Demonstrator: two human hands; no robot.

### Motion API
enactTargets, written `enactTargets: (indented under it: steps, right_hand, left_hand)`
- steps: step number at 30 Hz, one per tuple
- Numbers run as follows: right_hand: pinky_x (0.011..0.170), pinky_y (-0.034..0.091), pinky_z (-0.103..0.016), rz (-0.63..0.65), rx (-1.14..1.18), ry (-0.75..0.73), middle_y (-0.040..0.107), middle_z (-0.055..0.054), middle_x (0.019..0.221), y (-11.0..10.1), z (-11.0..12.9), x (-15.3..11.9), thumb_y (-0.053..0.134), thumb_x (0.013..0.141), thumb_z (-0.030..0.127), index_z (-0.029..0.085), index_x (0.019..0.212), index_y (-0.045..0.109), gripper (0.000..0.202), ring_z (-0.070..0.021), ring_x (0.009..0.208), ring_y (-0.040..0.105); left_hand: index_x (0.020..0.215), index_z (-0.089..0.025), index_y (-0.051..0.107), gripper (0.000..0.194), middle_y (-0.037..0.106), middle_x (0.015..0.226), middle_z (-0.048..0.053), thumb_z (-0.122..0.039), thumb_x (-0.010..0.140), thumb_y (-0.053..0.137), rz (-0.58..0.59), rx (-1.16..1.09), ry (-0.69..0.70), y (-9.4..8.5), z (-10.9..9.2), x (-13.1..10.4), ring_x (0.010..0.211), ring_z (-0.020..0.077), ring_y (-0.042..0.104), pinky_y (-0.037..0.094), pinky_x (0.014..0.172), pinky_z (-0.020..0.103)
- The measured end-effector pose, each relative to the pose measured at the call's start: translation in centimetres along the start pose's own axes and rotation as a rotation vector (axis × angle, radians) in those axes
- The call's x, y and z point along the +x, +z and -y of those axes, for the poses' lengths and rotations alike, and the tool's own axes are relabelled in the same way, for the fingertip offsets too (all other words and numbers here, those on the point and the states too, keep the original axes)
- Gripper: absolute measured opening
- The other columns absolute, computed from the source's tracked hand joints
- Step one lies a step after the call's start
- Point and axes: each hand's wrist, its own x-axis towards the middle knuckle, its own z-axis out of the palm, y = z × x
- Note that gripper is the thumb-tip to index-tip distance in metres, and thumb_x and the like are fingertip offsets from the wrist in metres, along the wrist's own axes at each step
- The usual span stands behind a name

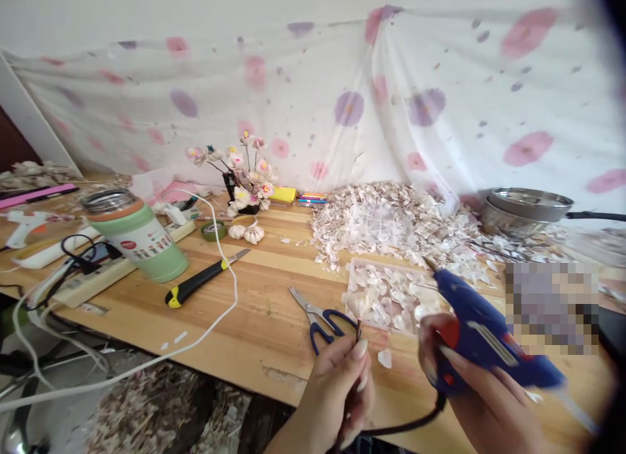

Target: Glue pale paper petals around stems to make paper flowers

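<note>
My left hand (345, 379) is closed on the thin dark stem of a handmade flower (360, 304) with pale, papery petals. The flower stands upright in front of a clear shallow tray (351, 278) of loose whitish petals. My right hand (469, 382) grips a blue glue gun (484, 323), its nozzle pointing up and left over the tray's right side, apart from the flower. A glue stick (577, 407) sticks out of its back end. Scissors with dark blue handles (317, 323) lie just beyond my left hand. One loose petal (385, 358) rests between my hands.
A black-and-yellow utility knife (205, 278), blade out, lies near a green tumbler (141, 239). A white cable (233, 291) crosses the table. Behind are garlic bulbs (253, 235), a finished flower arrangement (249, 173), a heap of dry skins (391, 206) and metal pans (523, 212).
</note>
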Motion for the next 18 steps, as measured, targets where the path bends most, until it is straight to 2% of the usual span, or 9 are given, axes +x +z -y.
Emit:
enactTargets:
  steps: [2,4,7,12,14,18]
  right_hand:
    - [0.052,0.051,-0.031,-0.05,-0.073,-0.045,0.063,-0.007,0.089,-1.9,-0.7,-2.2,0.067,0.083,0.032,0.03,0.105,0.063,0.023,-0.0184,0.061,0.06]
    - [0.047,0.045,-0.029,-0.055,-0.132,-0.04,0.061,-0.005,0.079,-2.5,-1.7,-3.7,0.065,0.086,0.032,0.028,0.101,0.062,0.016,-0.0163,0.053,0.054]
    - [0.045,0.04,-0.028,-0.041,-0.167,0.004,0.055,-0.003,0.068,-1.8,-3.1,-4.3,0.064,0.087,0.034,0.024,0.095,0.061,0.012,-0.0146,0.05,0.048]
    - [0.048,0.039,-0.027,0.068,-0.267,0.045,0.053,-0.001,0.065,-0.8,-4.0,-4.2,0.054,0.093,0.042,0.024,0.092,0.061,0.019,-0.0135,0.051,0.044]
    - [0.05,0.041,-0.027,0.091,-0.314,0.073,0.054,-0.001,0.068,-1.1,-4.1,-4.3,0.054,0.093,0.043,0.025,0.094,0.061,0.019,-0.0137,0.053,0.046]
    - [0.055,0.044,-0.028,0.072,-0.363,0.064,0.061,-0.004,0.087,-1.8,-4.6,-4.7,0.057,0.092,0.037,0.027,0.099,0.062,0.013,-0.0161,0.064,0.055]
  left_hand:
    - [0.066,-0.021,0.043,0.042,0.037,0.033,-0.01,-0.054,0.089,0.054,0.018,-0.067,-0.027,0.1,1.1,1.0,0.019,0.0029,0.016,0.009,0.021,0.014]
    - [0.065,-0.02,0.043,0.041,0.036,0.031,-0.011,-0.051,0.089,0.055,0.064,-0.127,-0.043,0.1,1.9,1.8,0.019,0.0026,0.014,0.012,0.021,0.013]
    - [0.066,-0.02,0.044,0.039,0.035,0.029,-0.011,-0.049,0.091,0.053,0.093,-0.174,-0.077,-0.3,2.9,2.5,0.018,0.0034,0.013,0.016,0.02,0.013]
    - [0.067,-0.02,0.043,0.035,0.036,0.029,-0.011,-0.043,0.093,0.05,0.03,-0.196,-0.098,-1.0,3.7,2.7,0.018,0.0036,0.013,0.018,0.022,0.012]
    - [0.068,-0.02,0.044,0.034,0.037,0.029,-0.01,-0.042,0.093,0.049,0.017,-0.189,-0.113,-1.0,3.7,2.7,0.018,0.0037,0.013,0.018,0.021,0.012]
    - [0.066,-0.02,0.045,0.036,0.038,0.028,-0.009,-0.044,0.093,0.049,-0.003,-0.193,-0.12,-0.7,3.6,2.6,0.017,0.0042,0.015,0.019,0.02,0.013]
